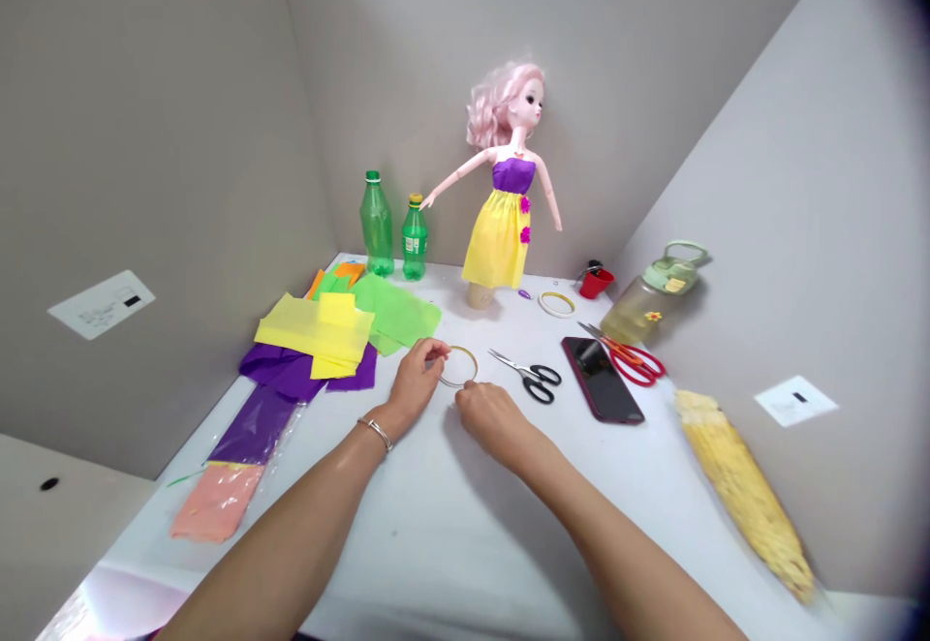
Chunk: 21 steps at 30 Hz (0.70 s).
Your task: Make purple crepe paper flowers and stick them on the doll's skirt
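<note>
A thin gold-rimmed hoop stands near the middle of the white table. My left hand, with a silver bangle on its wrist, pinches the hoop's left side. My right hand has its fingertips closed on the hoop's lower edge. Just right of the hands lie black-handled scissors. Stacked yellow, green and purple crepe paper lies left of my left hand, its nearest sheets a short way from my fingers.
A doll in a yellow-and-purple paper dress stands at the back, beside green plastic bottles. A second hoop, a phone, red scissors, a red cup and a water bottle sit right. Grey walls surround the table.
</note>
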Available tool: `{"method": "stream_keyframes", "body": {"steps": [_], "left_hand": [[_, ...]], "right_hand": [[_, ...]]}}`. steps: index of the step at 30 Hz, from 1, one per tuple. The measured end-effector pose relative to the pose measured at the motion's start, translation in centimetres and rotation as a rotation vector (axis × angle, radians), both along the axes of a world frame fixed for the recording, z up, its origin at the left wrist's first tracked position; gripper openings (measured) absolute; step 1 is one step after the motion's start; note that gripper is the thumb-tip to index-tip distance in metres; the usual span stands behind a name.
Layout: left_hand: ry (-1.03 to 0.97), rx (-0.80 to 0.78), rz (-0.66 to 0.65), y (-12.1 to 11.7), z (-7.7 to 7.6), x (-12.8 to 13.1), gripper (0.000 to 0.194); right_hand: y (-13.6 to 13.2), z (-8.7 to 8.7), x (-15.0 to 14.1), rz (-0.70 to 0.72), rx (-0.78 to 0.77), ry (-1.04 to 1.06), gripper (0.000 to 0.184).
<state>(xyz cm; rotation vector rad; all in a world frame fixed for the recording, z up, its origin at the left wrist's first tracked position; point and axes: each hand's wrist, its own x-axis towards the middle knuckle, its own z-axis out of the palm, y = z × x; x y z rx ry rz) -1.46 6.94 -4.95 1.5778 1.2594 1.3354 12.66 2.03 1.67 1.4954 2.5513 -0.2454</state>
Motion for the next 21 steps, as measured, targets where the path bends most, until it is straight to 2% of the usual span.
{"method": "stream_keyframes", "body": {"steps": [6,11,15,21], "left_hand": [[-0.003,-0.006,0.007,0.0,0.0,0.0,0.017],[-0.005,-0.007,-0.003,-0.1,0.2,0.1,0.017],[-0.005,-0.006,-0.006,-0.1,0.3,0.1,0.016],[-0.01,-0.006,-0.026,0.0,0.1,0.0,0.015]], "right_hand": [[1.1,-1.3,2.5,-0.082,-0.027,0.213,0.021],[1.3,-1.7,2.4,-0.105,-0.043,0.292,0.026],[1.7,-1.2,1.4,-0.076,-0.038,0.235,0.021],[1.8,0.0,-0.8,0.018,-0.016,0.01,0.016]]}}
